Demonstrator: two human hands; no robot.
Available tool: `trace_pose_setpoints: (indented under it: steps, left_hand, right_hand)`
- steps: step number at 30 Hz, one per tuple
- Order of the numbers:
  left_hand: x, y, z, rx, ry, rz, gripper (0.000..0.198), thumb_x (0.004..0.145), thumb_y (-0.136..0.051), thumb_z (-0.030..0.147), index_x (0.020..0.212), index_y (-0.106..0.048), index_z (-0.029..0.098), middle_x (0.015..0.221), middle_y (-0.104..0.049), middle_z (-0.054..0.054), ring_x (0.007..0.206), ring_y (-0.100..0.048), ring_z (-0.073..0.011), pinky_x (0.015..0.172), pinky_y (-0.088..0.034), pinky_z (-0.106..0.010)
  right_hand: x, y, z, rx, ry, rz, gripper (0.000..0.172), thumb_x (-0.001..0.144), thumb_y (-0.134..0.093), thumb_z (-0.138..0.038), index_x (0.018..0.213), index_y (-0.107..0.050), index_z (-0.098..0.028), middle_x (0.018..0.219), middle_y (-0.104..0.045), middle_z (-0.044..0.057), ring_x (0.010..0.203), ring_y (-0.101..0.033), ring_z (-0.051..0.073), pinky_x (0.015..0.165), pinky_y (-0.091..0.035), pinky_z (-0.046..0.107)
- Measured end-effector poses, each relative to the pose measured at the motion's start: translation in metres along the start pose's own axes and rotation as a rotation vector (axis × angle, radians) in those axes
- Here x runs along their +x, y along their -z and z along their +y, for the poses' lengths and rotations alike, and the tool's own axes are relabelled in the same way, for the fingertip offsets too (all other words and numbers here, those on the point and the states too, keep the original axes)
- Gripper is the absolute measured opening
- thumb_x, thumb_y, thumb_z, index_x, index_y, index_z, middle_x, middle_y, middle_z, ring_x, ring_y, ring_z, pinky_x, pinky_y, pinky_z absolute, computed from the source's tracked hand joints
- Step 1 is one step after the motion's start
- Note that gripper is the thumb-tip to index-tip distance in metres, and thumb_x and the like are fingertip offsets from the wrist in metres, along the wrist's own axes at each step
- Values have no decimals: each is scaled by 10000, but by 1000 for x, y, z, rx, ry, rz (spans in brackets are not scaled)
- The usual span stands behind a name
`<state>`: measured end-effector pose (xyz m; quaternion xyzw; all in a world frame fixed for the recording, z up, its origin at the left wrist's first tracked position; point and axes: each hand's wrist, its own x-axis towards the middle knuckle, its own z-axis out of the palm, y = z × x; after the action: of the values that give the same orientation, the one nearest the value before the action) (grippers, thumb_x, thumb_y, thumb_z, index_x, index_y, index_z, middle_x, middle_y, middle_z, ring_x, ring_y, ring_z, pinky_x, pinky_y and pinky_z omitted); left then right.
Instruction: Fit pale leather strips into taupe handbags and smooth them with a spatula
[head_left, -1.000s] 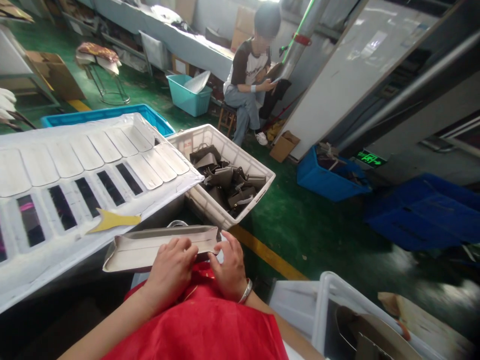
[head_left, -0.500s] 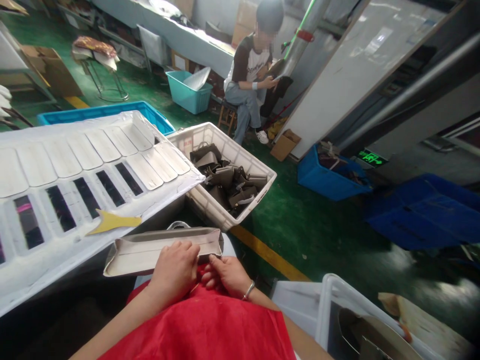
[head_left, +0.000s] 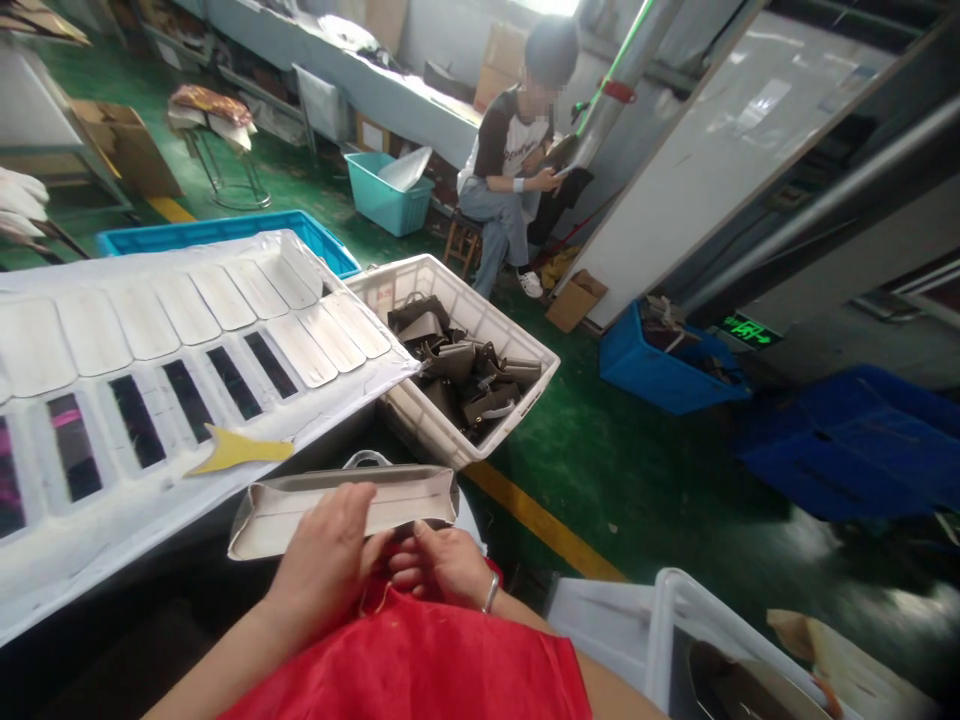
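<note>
A grey-brown handbag [head_left: 259, 515] lies on its side close to my lap, its pale underside facing up and a handle loop [head_left: 367, 459] at the far edge. My left hand [head_left: 330, 540] rests over its near edge, fingers stretched together across the pale face and thumb lower down. At the right end of that near edge, my right hand [head_left: 442, 565] has its fingers curled in, thumb and fingers pinching the rim. A red apron [head_left: 420, 660] covers my lap below both hands.
Left stands a white-covered board [head_left: 360, 395] with rows of pale rounded panels [head_left: 157, 320] and a yellow scrap [head_left: 240, 450]. Beyond it, a white crate [head_left: 517, 400] holds several similar bags. A seated person [head_left: 510, 160] is at the back. A white bin [head_left: 660, 620] stands at right.
My left hand has shifted left on the bag and its fingers have straightened from a curl. My right hand stays at the near edge. The view has moved slightly.
</note>
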<state>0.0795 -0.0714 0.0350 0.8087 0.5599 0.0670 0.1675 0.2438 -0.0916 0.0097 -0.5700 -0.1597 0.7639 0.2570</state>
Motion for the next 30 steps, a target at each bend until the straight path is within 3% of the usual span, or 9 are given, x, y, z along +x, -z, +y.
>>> trace_pose_setpoints:
  steps: [2,5,10,19,27,30]
  left_hand:
    - [-7,3,-16,-9,-4,-15,211,857,-481,360,911,-556,170,896,-568,-80,824,-523,-234,711,-394,-346]
    - [-9,8,-28,-14,-40,-136,280,890,-416,371,734,-564,191,809,-563,-53,775,-516,-218,684,-372,-334]
    - [-1,12,-23,49,-7,-180,274,894,-389,283,742,-599,197,798,-579,-52,774,-513,-216,681,-349,-332]
    - [-1,14,-26,7,11,-157,259,871,-406,268,710,-598,202,784,-587,-47,780,-520,-230,655,-346,-336]
    - [-2,16,-28,-31,-18,-188,230,866,-418,233,725,-594,188,806,-589,-59,790,-522,-239,673,-378,-350]
    - [-12,16,-37,-48,-20,-122,162,850,-442,220,775,-578,175,824,-571,-66,800,-515,-237,696,-391,-354]
  right_hand:
    - [-3,-4,-2,31,-30,70,372,884,-498,-427,758,-565,-84,671,-656,91,470,-603,110,388,-385,176]
    - [-4,-9,-4,69,-41,93,364,875,-521,-424,774,-558,-77,666,-659,98,472,-611,122,390,-391,181]
    - [-2,-21,-4,86,-79,79,384,854,-545,-449,760,-550,-77,635,-650,80,456,-599,116,394,-394,186]
    - [5,-40,-2,72,-139,76,372,922,-450,-384,753,-554,-69,623,-640,80,455,-602,121,406,-393,197]
    - [23,-41,21,142,-35,-90,525,645,-706,-568,736,-534,-80,555,-596,48,469,-600,156,507,-455,268]
    - [21,-43,19,159,-49,-102,532,630,-716,-571,736,-529,-84,568,-598,49,473,-597,150,505,-446,260]
